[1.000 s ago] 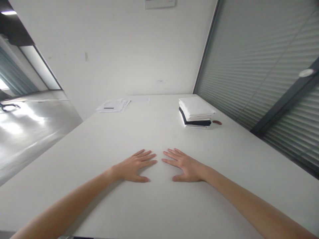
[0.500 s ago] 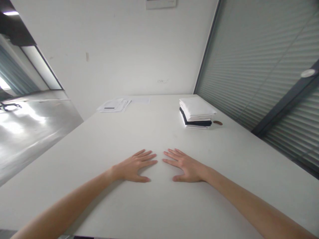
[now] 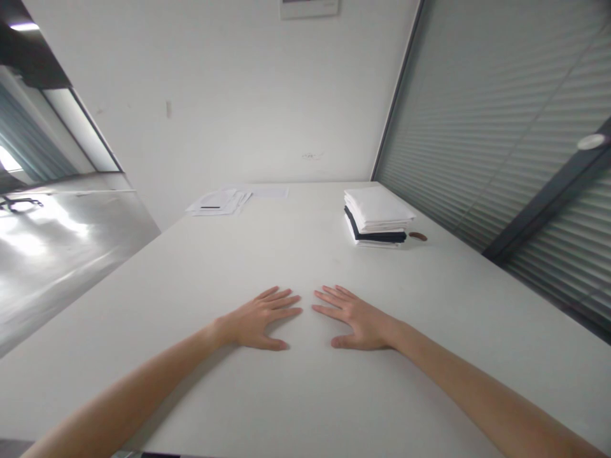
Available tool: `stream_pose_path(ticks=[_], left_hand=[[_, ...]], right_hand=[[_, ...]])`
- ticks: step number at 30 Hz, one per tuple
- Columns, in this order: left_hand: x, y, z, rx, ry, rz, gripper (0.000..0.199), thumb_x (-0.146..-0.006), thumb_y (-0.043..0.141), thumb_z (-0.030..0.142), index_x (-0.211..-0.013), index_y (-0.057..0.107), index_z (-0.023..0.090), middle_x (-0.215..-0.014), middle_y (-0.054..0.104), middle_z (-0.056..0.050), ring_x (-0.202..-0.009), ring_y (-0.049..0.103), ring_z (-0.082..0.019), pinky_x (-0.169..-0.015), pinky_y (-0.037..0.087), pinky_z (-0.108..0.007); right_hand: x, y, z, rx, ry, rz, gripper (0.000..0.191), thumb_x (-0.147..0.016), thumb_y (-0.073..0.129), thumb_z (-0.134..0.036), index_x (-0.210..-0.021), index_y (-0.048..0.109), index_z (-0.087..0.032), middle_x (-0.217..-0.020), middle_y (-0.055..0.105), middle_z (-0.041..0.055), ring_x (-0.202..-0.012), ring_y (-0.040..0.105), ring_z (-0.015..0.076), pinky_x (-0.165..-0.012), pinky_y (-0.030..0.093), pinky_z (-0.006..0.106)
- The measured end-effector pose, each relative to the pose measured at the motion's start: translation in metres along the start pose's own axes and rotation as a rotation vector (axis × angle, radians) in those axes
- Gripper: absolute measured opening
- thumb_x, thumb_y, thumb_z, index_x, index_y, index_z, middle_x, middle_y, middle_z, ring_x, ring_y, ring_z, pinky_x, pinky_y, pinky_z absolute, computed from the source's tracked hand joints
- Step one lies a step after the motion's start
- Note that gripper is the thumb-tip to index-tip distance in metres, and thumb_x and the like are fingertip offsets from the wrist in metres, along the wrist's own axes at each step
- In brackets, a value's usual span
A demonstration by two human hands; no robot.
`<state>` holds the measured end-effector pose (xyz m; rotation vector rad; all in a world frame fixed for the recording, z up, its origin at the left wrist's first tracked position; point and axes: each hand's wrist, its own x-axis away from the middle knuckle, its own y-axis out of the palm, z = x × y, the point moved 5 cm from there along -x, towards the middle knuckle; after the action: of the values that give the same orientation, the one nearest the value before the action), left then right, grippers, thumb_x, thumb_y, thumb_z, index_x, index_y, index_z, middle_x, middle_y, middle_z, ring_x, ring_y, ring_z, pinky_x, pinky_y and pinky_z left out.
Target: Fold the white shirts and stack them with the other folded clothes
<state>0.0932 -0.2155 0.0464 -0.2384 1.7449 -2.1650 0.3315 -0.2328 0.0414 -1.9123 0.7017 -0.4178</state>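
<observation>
Palm down on the white table (image 3: 305,394), my left hand (image 3: 260,319) lies flat with its fingers spread. My right hand (image 3: 356,319) rests on the tabletop in the same way, its thumb held apart from the fingers. The fingertips of the two hands point toward each other, with a narrow gap between them. Neither hand holds anything. Beyond my right hand stands a stack of folded white cloth (image 3: 379,210), with a folded black cloth (image 3: 382,236) near its bottom.
A small curved brown object (image 3: 417,236) lies just right of the stack. Loose white papers (image 3: 219,202) are at the far left, near the wall (image 3: 267,95). Window blinds (image 3: 477,146) run along the right side of the table.
</observation>
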Motion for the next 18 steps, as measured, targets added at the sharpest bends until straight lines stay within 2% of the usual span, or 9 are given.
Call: stream_pose_path(ticks=[2, 3, 5, 6, 8, 10, 13, 18], left_hand=[[-0.001, -0.004, 0.002, -0.011, 0.014, 0.075, 0.071, -0.085, 0.062, 0.061, -0.145, 0.046, 0.026, -0.151, 0.046, -0.010, -0.140, 0.040, -0.030, -0.118, 0.024, -0.046], [-0.002, -0.007, 0.002, -0.017, 0.009, 0.135, 0.060, -0.086, 0.062, 0.057, -0.135, 0.056, 0.024, -0.140, 0.057, -0.011, -0.131, 0.050, -0.028, -0.113, 0.031, -0.043], [-0.002, -0.014, -0.001, -0.049, -0.042, 0.291, 0.031, -0.091, 0.058, 0.047, -0.102, 0.067, 0.019, -0.103, 0.071, -0.010, -0.100, 0.063, -0.022, -0.095, 0.043, -0.036], [-0.001, -0.017, -0.004, -0.073, -0.081, 0.375, 0.027, -0.094, 0.054, 0.041, -0.084, 0.065, 0.019, -0.083, 0.070, -0.007, -0.083, 0.062, -0.018, -0.083, 0.044, -0.032], [0.002, -0.023, -0.013, -0.115, -0.160, 0.514, 0.038, -0.097, 0.047, 0.033, -0.062, 0.050, 0.019, -0.058, 0.055, -0.001, -0.059, 0.049, -0.013, -0.065, 0.038, -0.028], [0.007, -0.026, -0.024, -0.115, -0.225, 0.583, 0.045, -0.098, 0.043, 0.030, -0.055, 0.036, 0.020, -0.050, 0.040, 0.003, -0.050, 0.036, -0.011, -0.057, 0.030, -0.027], [0.015, -0.027, -0.045, -0.076, -0.336, 0.588, 0.047, -0.097, 0.041, 0.032, -0.054, 0.025, 0.021, -0.049, 0.027, 0.005, -0.048, 0.025, -0.010, -0.052, 0.022, -0.027], [0.023, -0.020, -0.075, -0.042, -0.482, 0.519, 0.047, -0.094, 0.038, 0.037, -0.054, 0.023, 0.020, -0.050, 0.022, 0.006, -0.048, 0.021, -0.009, -0.052, 0.019, -0.027]], right_hand=[[-0.001, -0.003, 0.001, 0.002, 0.007, 0.063, 0.068, -0.091, 0.053, -0.063, -0.147, 0.047, -0.026, -0.158, 0.036, 0.0085, -0.147, 0.026, 0.0303, -0.121, 0.011, 0.051], [-0.001, -0.006, 0.001, 0.000, 0.016, 0.114, 0.059, -0.093, 0.052, -0.059, -0.140, 0.055, -0.023, -0.150, 0.047, 0.0103, -0.142, 0.036, 0.0294, -0.119, 0.017, 0.050], [-0.001, -0.013, 0.003, -0.013, 0.055, 0.246, 0.042, -0.098, 0.047, -0.052, -0.115, 0.068, -0.020, -0.122, 0.067, 0.0113, -0.118, 0.056, 0.0256, -0.108, 0.033, 0.045], [0.000, -0.016, 0.006, -0.026, 0.086, 0.315, 0.038, -0.099, 0.045, -0.049, -0.100, 0.069, -0.019, -0.104, 0.070, 0.0096, -0.101, 0.061, 0.0226, -0.098, 0.041, 0.040], [0.003, -0.024, 0.013, -0.056, 0.165, 0.446, 0.039, -0.099, 0.043, -0.045, -0.074, 0.059, -0.020, -0.076, 0.062, 0.0037, -0.073, 0.056, 0.0168, -0.075, 0.043, 0.032], [0.007, -0.031, 0.023, -0.068, 0.237, 0.542, 0.042, -0.097, 0.043, -0.044, -0.061, 0.042, -0.022, -0.062, 0.048, -0.0015, -0.059, 0.045, 0.0133, -0.061, 0.036, 0.028], [0.013, -0.038, 0.039, -0.050, 0.313, 0.612, 0.042, -0.091, 0.042, -0.040, -0.057, 0.025, -0.023, -0.053, 0.031, -0.0047, -0.052, 0.033, 0.0111, -0.055, 0.025, 0.027], [0.019, -0.042, 0.062, -0.043, 0.432, 0.625, 0.034, -0.083, 0.039, -0.035, -0.057, 0.019, -0.023, -0.053, 0.022, -0.0047, -0.052, 0.029, 0.0107, -0.054, 0.020, 0.028]])
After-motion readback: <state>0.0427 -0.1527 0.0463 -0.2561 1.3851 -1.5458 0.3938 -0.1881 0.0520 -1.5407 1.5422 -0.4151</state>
